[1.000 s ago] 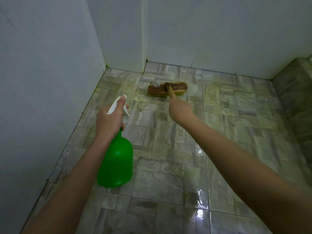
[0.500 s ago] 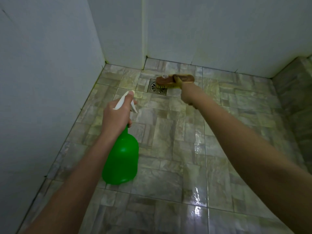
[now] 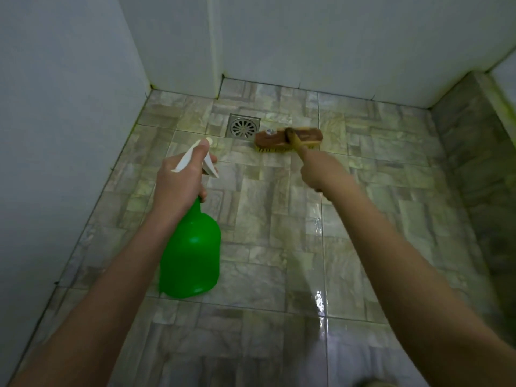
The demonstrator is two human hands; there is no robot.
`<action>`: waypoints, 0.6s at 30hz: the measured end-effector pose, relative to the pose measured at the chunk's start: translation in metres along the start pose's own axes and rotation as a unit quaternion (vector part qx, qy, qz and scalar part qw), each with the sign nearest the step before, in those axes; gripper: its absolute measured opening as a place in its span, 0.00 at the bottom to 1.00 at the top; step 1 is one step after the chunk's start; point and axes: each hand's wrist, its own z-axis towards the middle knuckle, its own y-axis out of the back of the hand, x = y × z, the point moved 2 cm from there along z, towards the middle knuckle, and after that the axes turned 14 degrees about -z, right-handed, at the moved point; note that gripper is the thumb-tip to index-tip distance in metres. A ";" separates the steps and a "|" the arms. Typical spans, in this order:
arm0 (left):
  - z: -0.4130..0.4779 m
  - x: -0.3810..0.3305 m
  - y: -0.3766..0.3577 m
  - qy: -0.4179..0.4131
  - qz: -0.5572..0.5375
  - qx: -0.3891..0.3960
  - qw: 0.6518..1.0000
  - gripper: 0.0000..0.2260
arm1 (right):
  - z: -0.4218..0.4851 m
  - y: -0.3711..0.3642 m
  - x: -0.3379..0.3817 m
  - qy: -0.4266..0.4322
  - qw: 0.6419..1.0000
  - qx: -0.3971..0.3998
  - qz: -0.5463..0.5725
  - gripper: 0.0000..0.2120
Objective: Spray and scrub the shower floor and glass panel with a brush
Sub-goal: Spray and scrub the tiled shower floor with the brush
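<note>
Evidently the floor stage is under way and not finished. A green spray bottle [image 3: 191, 255] is gripped at its neck by the left hand [image 3: 181, 185], the fingers curled round the white trigger head [image 3: 195, 157] with the thumb laid along its top, and the bottle hangs below that hand. The yellow handle [image 3: 298, 146] of a wooden scrub brush [image 3: 289, 138] is clasped in the right hand [image 3: 321, 171], fingers wrapped round it. The brush head is set bristles-down on the shower floor [image 3: 279, 247] just ahead of that hand, beside a square metal floor drain [image 3: 243, 126] lying ahead of and between the two hands.

A wet sheen is seen on the tiles beneath the right forearm, so that part is judged to have been sprayed or rinsed. Whether the tiles left of the left hand, along the white wall [image 3: 55, 135], are wetted cannot be told, and no foam is made out. The strip beyond the brush and the raised tiled ledge [image 3: 480, 163] right of the right arm are judged to remain. No glass panel can be recognised in view, so that half of the task is taken to be outstanding.
</note>
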 end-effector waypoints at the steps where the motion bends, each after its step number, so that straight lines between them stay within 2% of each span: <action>1: -0.001 -0.001 -0.001 0.001 -0.001 0.003 1.000 0.18 | -0.004 0.002 -0.002 -0.003 1.000 0.013 -0.002 0.42; 5: -0.003 -0.001 -0.004 0.011 0.001 0.007 1.000 0.17 | -0.101 -0.036 0.003 -0.040 0.998 0.032 0.039 0.44; 7: -0.006 -0.002 -0.006 0.015 0.013 0.016 1.000 0.15 | -0.116 -0.047 0.010 -0.044 0.998 0.035 0.040 0.45; 9: -0.010 -0.007 -0.007 0.009 0.019 0.025 0.999 0.15 | -0.084 -0.040 0.007 -0.052 0.997 0.022 0.043 0.44; 12: -0.017 -0.018 -0.008 -0.004 0.016 0.023 1.000 0.17 | -0.022 -0.004 -0.004 -0.015 0.998 0.017 0.060 0.42; 18: -0.028 -0.055 -0.032 -0.019 0.030 0.057 0.998 0.13 | 0.014 0.047 -0.061 0.022 0.985 0.128 0.109 0.28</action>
